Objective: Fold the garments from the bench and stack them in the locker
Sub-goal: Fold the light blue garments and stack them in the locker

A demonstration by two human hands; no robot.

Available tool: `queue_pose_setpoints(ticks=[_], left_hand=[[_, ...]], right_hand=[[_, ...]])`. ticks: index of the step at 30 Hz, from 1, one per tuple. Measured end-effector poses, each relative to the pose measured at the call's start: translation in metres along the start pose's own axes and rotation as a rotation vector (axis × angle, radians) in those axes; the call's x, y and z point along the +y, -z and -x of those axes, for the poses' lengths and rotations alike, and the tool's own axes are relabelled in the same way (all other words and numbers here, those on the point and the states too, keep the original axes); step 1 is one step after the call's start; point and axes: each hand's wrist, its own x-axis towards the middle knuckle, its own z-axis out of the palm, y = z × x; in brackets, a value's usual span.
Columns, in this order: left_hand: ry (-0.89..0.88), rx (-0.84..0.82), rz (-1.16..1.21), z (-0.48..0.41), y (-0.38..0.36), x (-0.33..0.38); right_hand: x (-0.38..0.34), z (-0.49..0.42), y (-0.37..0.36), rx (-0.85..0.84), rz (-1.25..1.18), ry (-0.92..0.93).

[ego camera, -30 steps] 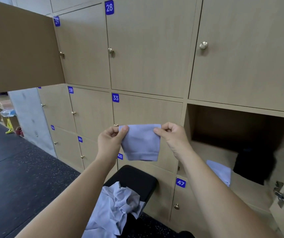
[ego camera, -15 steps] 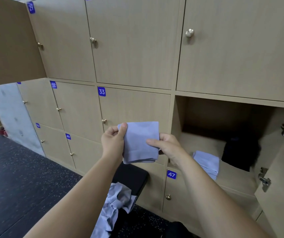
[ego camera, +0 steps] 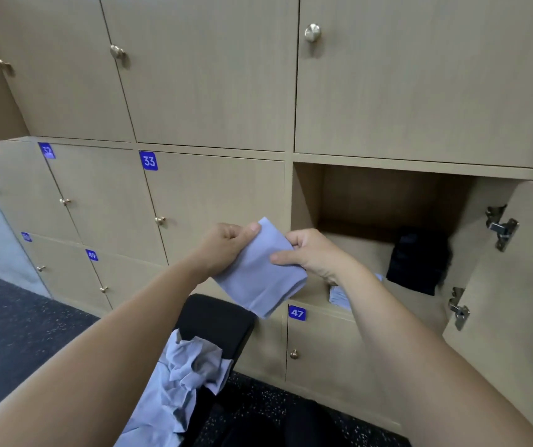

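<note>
Both were on it: the left hand [ego camera: 226,243] pinched the folded lavender garment [ego camera: 258,279] at its top corner and the right hand [ego camera: 310,253] gripped its right edge, up in the air just before the open locker [ego camera: 307,195]. Inside lay a black folded garment [ego camera: 417,262] and a pale folded piece [ego camera: 339,296]. Below, crumpled lavender clothes [ego camera: 187,366] sat on the black bench [ego camera: 223,317].

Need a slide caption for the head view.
Left hand and right hand pinch a folded blue-grey garment before the open locker; crumpled garments lie on the bench.
</note>
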Motion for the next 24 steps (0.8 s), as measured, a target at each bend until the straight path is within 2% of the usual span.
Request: queue_pose_setpoints(ticks=[4, 8, 12, 15, 18, 20, 24], left_hand=[[-0.067, 0.093, 0.094, -0.007, -0.022, -0.002], [-0.121, 0.34, 0.125, -0.014, -0.05, -0.005], [-0.046, 0.489, 0.125, -0.017, -0.085, -0.003], [-0.002, 0.501, 0.13, -0.02, -0.107, -0.006], [0.035, 0.471, 0.151, -0.025, -0.128, -0.013], [0.055, 0.406, 0.103, -0.029, -0.14, -0.018], [0.065, 0.285, -0.012, -0.044, -0.159, -0.031]], right_hand=[[0.017, 0.01, 0.013, 0.135, -0.181, -0.056], [0.041, 0.018, 0.014, 0.292, -0.51, -0.254], [0.056, 0.015, 0.001, 0.443, -0.677, -0.318], [0.067, 0.011, -0.006, 0.637, -0.524, -0.253], [0.083, 0.012, -0.005, 0.825, -0.093, -0.172], [0.094, 0.015, 0.002, 0.888, 0.119, -0.163], [0.122, 0.015, 0.022, 0.917, 0.22, -0.173]])
